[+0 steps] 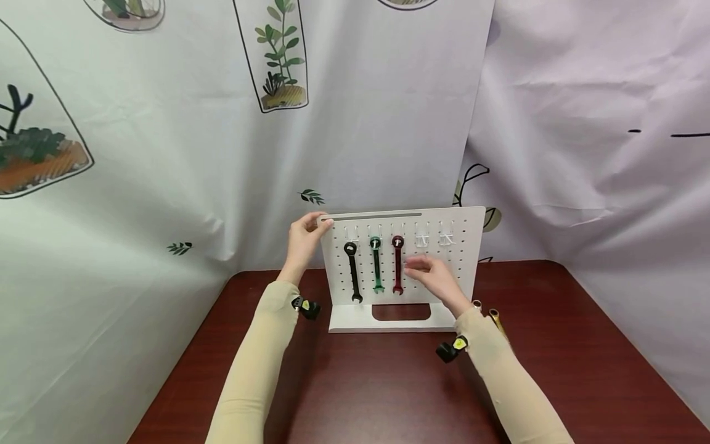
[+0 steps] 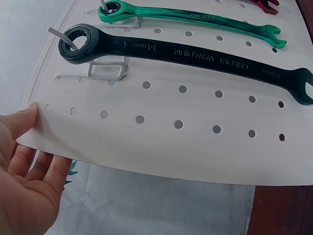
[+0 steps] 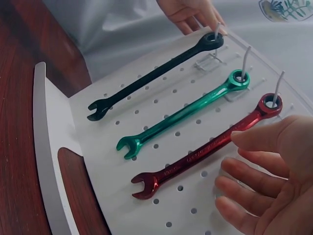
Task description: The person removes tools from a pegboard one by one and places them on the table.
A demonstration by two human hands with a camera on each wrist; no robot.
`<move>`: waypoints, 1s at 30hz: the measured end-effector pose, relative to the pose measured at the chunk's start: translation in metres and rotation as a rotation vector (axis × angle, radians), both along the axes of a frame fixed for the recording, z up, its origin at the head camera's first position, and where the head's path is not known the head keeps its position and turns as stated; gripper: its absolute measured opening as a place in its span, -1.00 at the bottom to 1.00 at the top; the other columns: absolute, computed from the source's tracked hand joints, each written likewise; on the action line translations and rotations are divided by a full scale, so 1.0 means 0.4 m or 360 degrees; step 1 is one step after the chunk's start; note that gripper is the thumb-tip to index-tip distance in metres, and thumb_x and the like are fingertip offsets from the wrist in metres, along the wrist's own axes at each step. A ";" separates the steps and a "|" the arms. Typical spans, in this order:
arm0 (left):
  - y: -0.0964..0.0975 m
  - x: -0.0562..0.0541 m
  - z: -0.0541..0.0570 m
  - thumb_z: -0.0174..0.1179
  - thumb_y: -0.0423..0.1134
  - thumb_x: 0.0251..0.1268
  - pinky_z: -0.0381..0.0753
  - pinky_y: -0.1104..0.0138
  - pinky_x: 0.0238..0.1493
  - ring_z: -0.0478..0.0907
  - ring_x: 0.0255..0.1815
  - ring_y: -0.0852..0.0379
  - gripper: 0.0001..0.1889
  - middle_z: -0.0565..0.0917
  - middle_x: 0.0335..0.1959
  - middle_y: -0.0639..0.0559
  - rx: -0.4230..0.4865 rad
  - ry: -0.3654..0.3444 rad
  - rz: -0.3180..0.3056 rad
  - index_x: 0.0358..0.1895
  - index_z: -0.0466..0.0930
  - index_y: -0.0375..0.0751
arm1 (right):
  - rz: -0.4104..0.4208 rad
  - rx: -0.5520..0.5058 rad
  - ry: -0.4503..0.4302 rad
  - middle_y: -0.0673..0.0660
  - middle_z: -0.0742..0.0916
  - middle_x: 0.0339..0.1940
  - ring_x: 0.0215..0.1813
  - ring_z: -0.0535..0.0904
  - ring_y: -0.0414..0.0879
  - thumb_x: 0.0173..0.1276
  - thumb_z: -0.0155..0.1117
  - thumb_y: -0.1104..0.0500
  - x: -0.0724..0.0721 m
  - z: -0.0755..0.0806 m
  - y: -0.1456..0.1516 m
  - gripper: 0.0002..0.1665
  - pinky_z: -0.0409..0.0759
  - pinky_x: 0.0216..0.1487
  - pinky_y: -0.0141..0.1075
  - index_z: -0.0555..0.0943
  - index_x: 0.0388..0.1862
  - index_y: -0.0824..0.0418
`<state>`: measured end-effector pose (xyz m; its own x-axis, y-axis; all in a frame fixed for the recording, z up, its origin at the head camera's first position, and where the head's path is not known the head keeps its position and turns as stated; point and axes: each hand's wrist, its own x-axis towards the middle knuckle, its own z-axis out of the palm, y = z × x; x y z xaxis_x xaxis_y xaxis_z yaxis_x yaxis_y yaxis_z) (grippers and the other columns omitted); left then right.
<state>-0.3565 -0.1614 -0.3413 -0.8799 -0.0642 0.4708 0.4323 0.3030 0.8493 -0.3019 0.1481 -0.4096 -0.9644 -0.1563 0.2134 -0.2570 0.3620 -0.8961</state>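
Observation:
A white pegboard (image 1: 466, 259) stands on the table, with three combination wrenches hanging by their ring ends from white hooks. From left to right they are a black wrench (image 1: 354, 271), a green wrench (image 1: 376, 265) and a red wrench (image 1: 397, 265). My left hand (image 1: 304, 240) grips the board's upper left corner, thumb in front and fingers behind. Beside the red wrench is my right hand (image 1: 435, 277), its fingers loosely bent and nothing held. In the right wrist view its thumb (image 3: 254, 139) overlaps the red handle.
Two bare hooks (image 1: 446, 237) are on the board's right side. A gold wrench (image 1: 495, 317) and another ring end (image 1: 477, 304) show on the table (image 1: 560, 345), partly hidden by the right forearm. A printed curtain (image 1: 388, 142) hangs behind.

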 end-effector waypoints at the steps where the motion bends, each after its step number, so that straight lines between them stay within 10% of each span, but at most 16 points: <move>1: -0.001 0.001 0.001 0.39 -0.03 0.31 0.44 0.26 -0.20 0.55 -0.21 0.11 -0.61 0.73 -0.18 -0.08 -0.0001 0.0004 0.0001 0.09 0.70 -0.17 | -0.0002 -0.0007 -0.0002 0.26 0.71 0.14 0.16 0.62 0.16 0.43 0.35 0.15 -0.002 0.002 -0.005 -0.54 0.53 0.17 0.01 0.60 0.24 0.29; 30: -0.002 0.009 0.003 0.39 -0.06 0.31 0.43 0.27 -0.22 0.52 -0.25 0.12 -0.65 0.73 -0.21 -0.06 0.0022 -0.0002 -0.0015 0.06 0.72 -0.17 | -0.0158 -0.0016 -0.0018 0.30 0.62 0.28 0.28 0.53 0.18 0.46 0.29 -0.15 -0.028 0.017 -0.070 -0.38 0.46 0.24 0.07 0.62 0.17 0.35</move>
<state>-0.3530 -0.1623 -0.3400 -0.8812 -0.0626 0.4686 0.4338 0.2871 0.8540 -0.3129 0.1201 -0.4026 -0.9773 -0.0581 0.2036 -0.2103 0.3763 -0.9023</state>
